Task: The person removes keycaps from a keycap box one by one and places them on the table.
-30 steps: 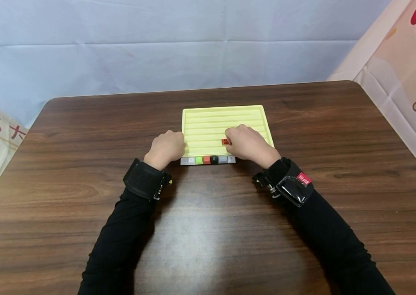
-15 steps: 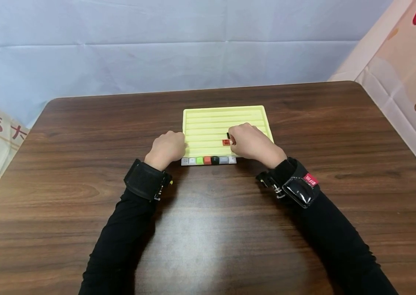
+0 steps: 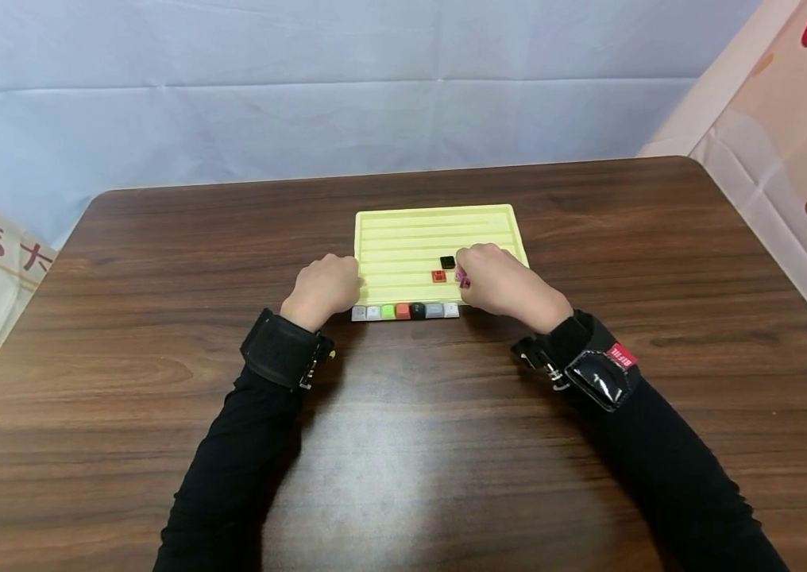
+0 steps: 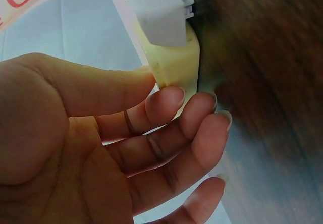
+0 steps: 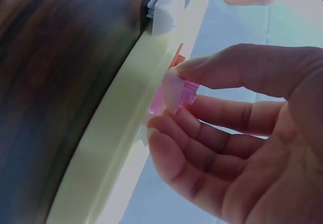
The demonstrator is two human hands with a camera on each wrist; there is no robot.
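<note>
Left hand (image 3: pixel 321 290): at the left end of the tray, fingers curled in, thumb and forefinger pinching its rim. Risk: should this grip slacken, the tray could slide on the table (image 3: pixel 403 445) under any push from the other side.

Yellow tray (image 3: pixel 396 238): ridged, flat on the table, between the hands.

Row of keycaps (image 3: pixel 402 311): seven, mixed colours, side by side along the tray's near edge. Risk: a dropped wrist could knock the right-hand end one loose.

Red keycap (image 3: pixel 438 276): on the tray, right of centre. Black keycap (image 3: pixel 447 262): just beyond it. Risk: both lie near the working knuckles and could be nudged askew.

Pink-and-white keycap (image 5: pixel 174 93): above the tray's right part; contact with the tray cannot be told. Risk: small, held at the tips only, it could twist or slip.

Right hand (image 3: pixel 507 286): fingers bent, thumb and fingertips nearly together, pinching that last keycap.
</note>
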